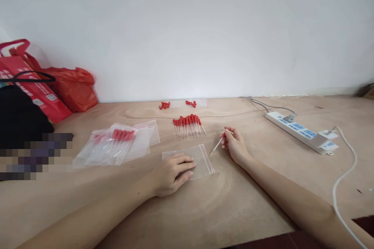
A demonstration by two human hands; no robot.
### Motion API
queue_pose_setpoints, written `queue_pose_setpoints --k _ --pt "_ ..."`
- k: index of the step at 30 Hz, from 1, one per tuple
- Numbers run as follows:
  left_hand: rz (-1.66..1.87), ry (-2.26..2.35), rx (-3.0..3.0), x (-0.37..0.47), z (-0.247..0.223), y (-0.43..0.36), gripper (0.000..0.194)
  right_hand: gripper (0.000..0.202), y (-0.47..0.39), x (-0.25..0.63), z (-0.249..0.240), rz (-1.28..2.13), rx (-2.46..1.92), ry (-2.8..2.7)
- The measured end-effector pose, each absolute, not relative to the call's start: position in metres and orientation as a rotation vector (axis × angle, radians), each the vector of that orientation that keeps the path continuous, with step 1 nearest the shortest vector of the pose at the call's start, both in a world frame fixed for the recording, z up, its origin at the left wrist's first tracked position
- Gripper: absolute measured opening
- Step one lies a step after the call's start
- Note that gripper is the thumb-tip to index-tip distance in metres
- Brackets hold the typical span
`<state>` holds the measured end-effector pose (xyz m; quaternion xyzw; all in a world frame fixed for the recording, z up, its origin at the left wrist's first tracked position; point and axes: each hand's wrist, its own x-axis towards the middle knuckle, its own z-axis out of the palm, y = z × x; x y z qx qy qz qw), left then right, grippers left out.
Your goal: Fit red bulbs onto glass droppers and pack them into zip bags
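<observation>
My left hand [175,171] lies flat on a clear zip bag [200,159], its fingers stretched out over the plastic. The bag's seal strip faces right. Just beyond that end, my right hand [235,146] pinches a glass dropper [217,146] by its red rubber bulb, the thin tip slanting down to the left near the bag's opening. Behind the bag, a row of similar droppers [189,126] lies side by side with the red bulbs away from me. Left of my hands, a stack of zip bags [112,146] has several red-bulbed droppers inside.
Loose red bulbs [164,105] and a clear bag [200,103] lie by the wall. A white power strip [300,130] with plugs stands at right, its white cable [340,179] curving over my right forearm. Red bags [73,85] and a black item [23,116] fill the left edge.
</observation>
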<state>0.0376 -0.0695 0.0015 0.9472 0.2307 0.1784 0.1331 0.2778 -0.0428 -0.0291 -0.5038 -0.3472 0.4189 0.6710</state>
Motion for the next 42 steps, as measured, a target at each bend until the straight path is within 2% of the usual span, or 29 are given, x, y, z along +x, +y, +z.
queue_pose_setpoints --k 5,10,17,25,31,42 --pt "0.617 0.753 2.709 0.026 -0.001 -0.071 0.029 0.031 -0.043 0.270 -0.024 0.995 -1.122 -0.760" --pt "0.426 0.862 2.658 0.018 -0.001 -0.071 0.039 0.029 -0.049 0.267 -0.021 1.068 -1.122 -0.740" --pt "0.299 0.964 2.551 0.020 0.005 -0.071 0.045 0.018 -0.058 0.264 -0.017 1.247 -1.152 -0.701" --pt "0.247 1.007 2.501 0.019 0.005 -0.071 0.050 0.027 -0.063 0.271 -0.017 1.374 -1.232 -1.233" --pt "0.287 0.956 2.525 0.020 0.004 -0.070 0.047 0.032 -0.065 0.269 -0.015 1.390 -1.248 -1.362" --pt "0.355 0.790 2.581 0.022 0.003 -0.067 0.041 0.030 -0.064 0.264 -0.013 1.689 -1.198 -1.389"
